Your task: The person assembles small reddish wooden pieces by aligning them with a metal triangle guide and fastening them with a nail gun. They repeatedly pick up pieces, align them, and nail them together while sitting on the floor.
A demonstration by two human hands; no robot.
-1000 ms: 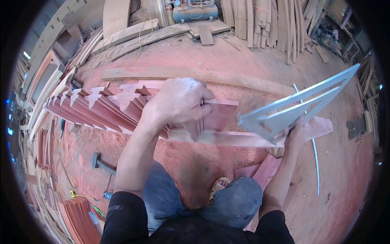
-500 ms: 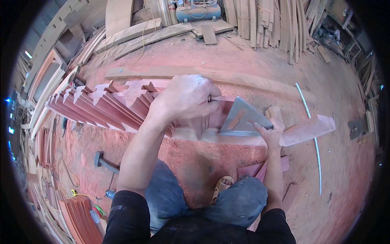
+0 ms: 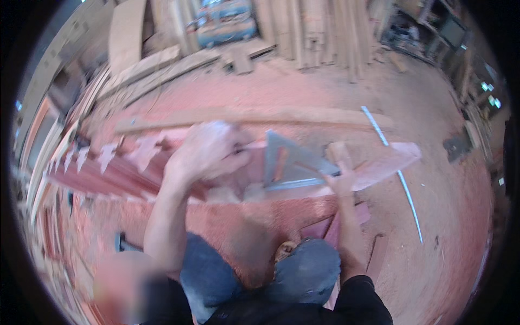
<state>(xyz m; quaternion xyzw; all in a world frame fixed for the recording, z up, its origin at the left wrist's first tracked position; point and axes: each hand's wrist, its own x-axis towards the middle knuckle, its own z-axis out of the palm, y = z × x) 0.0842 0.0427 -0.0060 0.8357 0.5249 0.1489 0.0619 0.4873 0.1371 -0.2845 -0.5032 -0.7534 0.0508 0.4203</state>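
Observation:
My left hand is closed in a pinch above a row of reddish wooden pieces; something small and dark shows at its fingers, too blurred to name. To its right stands a triangular metal square with a slot in it, its thick lower edge along a long reddish board. My right hand grips the square's right corner. Left of my left hand, several moulded reddish pieces with stepped, notched ends lie side by side in a row.
Sawdust covers the floor. Beyond the work lies a long plank; a pale, thin strip is at the right. Reddish offcuts are near my knees, and a hammer at lower left. A blue compressor and leaning boards stand behind.
The whole view has shifted, so the work appears farther left and is more blurred. Both hands and the square keep about the same places relative to each other. A blurred patch now covers the lower left.

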